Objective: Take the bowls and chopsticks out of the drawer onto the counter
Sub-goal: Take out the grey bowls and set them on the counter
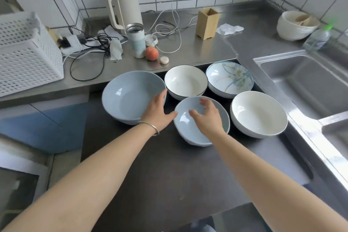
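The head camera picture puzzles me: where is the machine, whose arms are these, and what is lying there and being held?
There is no machine here. A person wears one wide-angle camera on the head, so you look down along their own bare arms.

An open drawer holds five bowls. The left hand, with a bracelet on its wrist, grips the rim of the large blue bowl. The right hand reaches into the small blue bowl, fingers curled over its rim. Behind them are a white bowl with a dark rim and a flower-painted bowl; at the right is a plain white bowl.

On the steel counter stand a kettle, a cup, a peach, cables, a wooden holder and a white basket. I see no chopsticks.
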